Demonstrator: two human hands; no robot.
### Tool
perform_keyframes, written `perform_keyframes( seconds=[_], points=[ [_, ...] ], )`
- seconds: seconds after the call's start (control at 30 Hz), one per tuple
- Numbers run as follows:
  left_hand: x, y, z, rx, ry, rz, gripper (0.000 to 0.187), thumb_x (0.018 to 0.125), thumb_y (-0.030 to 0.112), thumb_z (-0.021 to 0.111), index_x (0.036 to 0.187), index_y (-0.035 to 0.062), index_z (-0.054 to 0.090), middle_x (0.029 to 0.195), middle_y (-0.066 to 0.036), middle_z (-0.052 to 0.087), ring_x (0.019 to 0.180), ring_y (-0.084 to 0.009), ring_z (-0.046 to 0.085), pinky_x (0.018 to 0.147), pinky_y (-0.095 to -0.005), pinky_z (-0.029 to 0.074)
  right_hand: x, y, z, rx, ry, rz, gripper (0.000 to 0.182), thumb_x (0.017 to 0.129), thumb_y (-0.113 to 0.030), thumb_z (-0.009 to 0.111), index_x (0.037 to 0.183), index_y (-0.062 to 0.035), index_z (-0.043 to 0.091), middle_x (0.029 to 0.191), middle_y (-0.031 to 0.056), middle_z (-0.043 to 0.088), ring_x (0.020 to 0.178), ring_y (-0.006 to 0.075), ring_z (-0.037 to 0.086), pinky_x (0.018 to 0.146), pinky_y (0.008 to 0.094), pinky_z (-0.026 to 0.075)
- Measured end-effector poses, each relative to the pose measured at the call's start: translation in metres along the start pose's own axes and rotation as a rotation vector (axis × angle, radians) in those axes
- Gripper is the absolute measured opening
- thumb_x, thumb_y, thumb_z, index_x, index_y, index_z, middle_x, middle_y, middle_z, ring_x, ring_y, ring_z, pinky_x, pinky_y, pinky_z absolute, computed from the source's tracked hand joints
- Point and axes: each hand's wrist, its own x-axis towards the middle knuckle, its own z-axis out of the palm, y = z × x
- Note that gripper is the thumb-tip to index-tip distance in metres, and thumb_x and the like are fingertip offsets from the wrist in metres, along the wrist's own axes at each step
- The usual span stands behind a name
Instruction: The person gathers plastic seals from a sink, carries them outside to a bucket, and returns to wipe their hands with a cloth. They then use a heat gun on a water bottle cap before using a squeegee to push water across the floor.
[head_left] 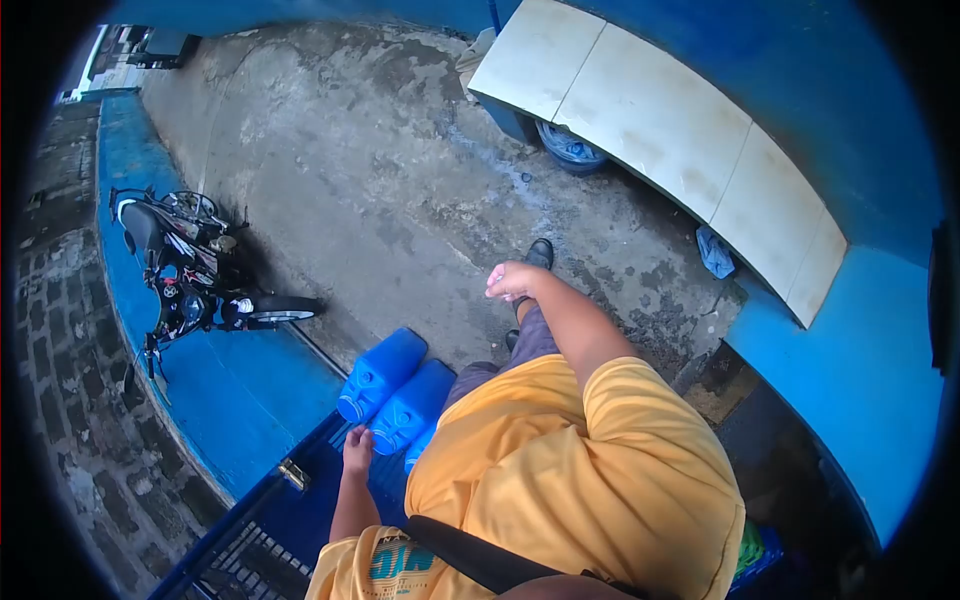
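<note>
My left hand (358, 448) has its fingers curled inward, right beside the capped ends of blue plastic jugs. One jug (391, 358) lies just past the fingertips, with a second jug (418, 399) alongside it. Part of a third blue jug (420, 444) shows, mostly hidden by my yellow shirt (560, 450). My right hand (512, 281) hangs in front of my body over the concrete, fingers folded in and nothing showing in them. Beneath it is one of my dark shoes (540, 253).
A motorcycle (190, 270) stands at the left by a low blue wall (230, 405). A white tiled counter (660, 130) curves along the right, a bucket (572, 148) and plastic bag (714, 252) below it. A blue metal gate with a latch (293, 474) is near my left arm.
</note>
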Motion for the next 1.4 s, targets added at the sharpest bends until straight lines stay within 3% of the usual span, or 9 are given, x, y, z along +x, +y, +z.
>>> perform_keyframes(
  seconds=[0.1,0.17,0.23,0.47,0.73,1.03,1.2,1.3,1.4],
  points=[
    [-0.011,0.003,-0.013,0.274,-0.128,-0.168,0.04,0.091,0.027,0.061,0.124,0.0056,0.051,0.105,-0.003,0.062,0.089,-0.0152,0.06,0.072,-0.0317,0.048,0.047,-0.012,-0.099,0.333,0.112,-0.06,0.034,0.076,-0.018,0.081,0.1,-0.0081,0.06,0.078,0.0032,0.061,0.068,0.0108,0.057,0.058,0.0266,0.049],
    [-0.02,0.018,-0.014,0.286,-0.102,-0.258,0.042,0.09,0.027,0.061,0.125,0.0059,0.051,0.106,-0.003,0.062,0.09,-0.0155,0.061,0.073,-0.032,0.048,0.052,-0.023,-0.163,0.707,0.932,-0.195,0.098,0.072,-0.037,0.084,0.144,-0.0034,0.026,0.129,0.0224,0.051,0.113,0.0295,0.057,0.087,0.0383,0.052],
    [-0.029,0.031,-0.029,0.318,-0.083,-0.355,0.044,0.09,0.028,0.061,0.126,0.0063,0.051,0.106,-0.003,0.063,0.091,-0.0158,0.061,0.074,-0.0324,0.048,0.032,-0.014,-0.202,0.541,1.078,0.204,0.133,0.063,-0.053,0.085,0.148,0.0042,0.0,0.149,0.0287,0.027,0.137,0.0401,0.033,0.11,0.0505,0.032],
    [0.038,0.071,-0.037,0.238,-0.126,-0.159,0.043,0.087,0.023,0.062,0.124,0.0048,0.049,0.096,-0.004,0.064,0.075,-0.0132,0.061,0.058,-0.027,0.046,-0.093,0.132,-0.158,-0.231,0.94,0.187,0.07,0.082,-0.049,0.068,0.126,0.0031,0.053,0.124,0.0217,0.059,0.118,0.032,0.056,0.1,0.0392,0.043],
    [0.19,0.213,0.084,0.662,-0.336,0.424,0.044,0.084,0.02,0.065,0.122,-0.0002,0.053,0.083,-0.008,0.064,0.059,-0.0117,0.056,0.048,-0.0263,0.045,-0.305,0.301,0.094,-0.079,1.156,0.288,0.051,0.083,-0.04,0.067,0.118,-0.0033,0.059,0.11,0.0171,0.067,0.104,0.033,0.063,0.089,0.0411,0.049],
    [-0.052,0.372,0.405,1.068,-0.713,1.363,0.031,0.088,0.021,0.063,0.112,0.0019,0.057,0.08,-0.005,0.061,0.058,-0.0119,0.055,0.048,-0.0264,0.043,-0.363,0.537,0.381,0.484,1.605,0.443,0.041,0.079,-0.037,0.061,0.1,-0.0033,0.067,0.105,0.0215,0.065,0.099,0.0396,0.061,0.087,0.0457,0.049],
    [-0.271,0.255,0.552,1.095,-0.836,1.491,0.029,0.087,0.019,0.064,0.108,0.0005,0.058,0.091,-0.008,0.064,0.077,-0.0153,0.061,0.071,-0.0286,0.05,-0.306,0.649,0.493,1.154,1.568,0.52,0.047,0.08,-0.044,0.064,0.1,-0.0014,0.064,0.104,0.02,0.066,0.101,0.0343,0.062,0.088,0.0434,0.05],
    [-0.354,0.135,0.618,1.631,-0.715,1.715,0.04,0.082,0.028,0.067,0.11,-0.0003,0.061,0.106,-0.015,0.067,0.099,-0.0257,0.066,0.087,-0.0359,0.05,-0.234,0.727,0.532,1.282,1.498,0.488,0.046,0.081,-0.045,0.065,0.095,-0.001,0.069,0.102,0.0205,0.067,0.101,0.0338,0.063,0.087,0.0435,0.049],
    [-0.436,0.011,0.657,2.199,-1.003,1.728,0.044,0.084,0.035,0.066,0.113,0.0015,0.061,0.109,-0.017,0.066,0.106,-0.0266,0.063,0.091,-0.0366,0.049,-0.303,0.739,0.558,1.486,1.094,0.367,0.046,0.08,-0.047,0.067,0.1,-0.0049,0.071,0.099,0.0209,0.068,0.097,0.0362,0.065,0.085,0.0445,0.05]
  ],
)
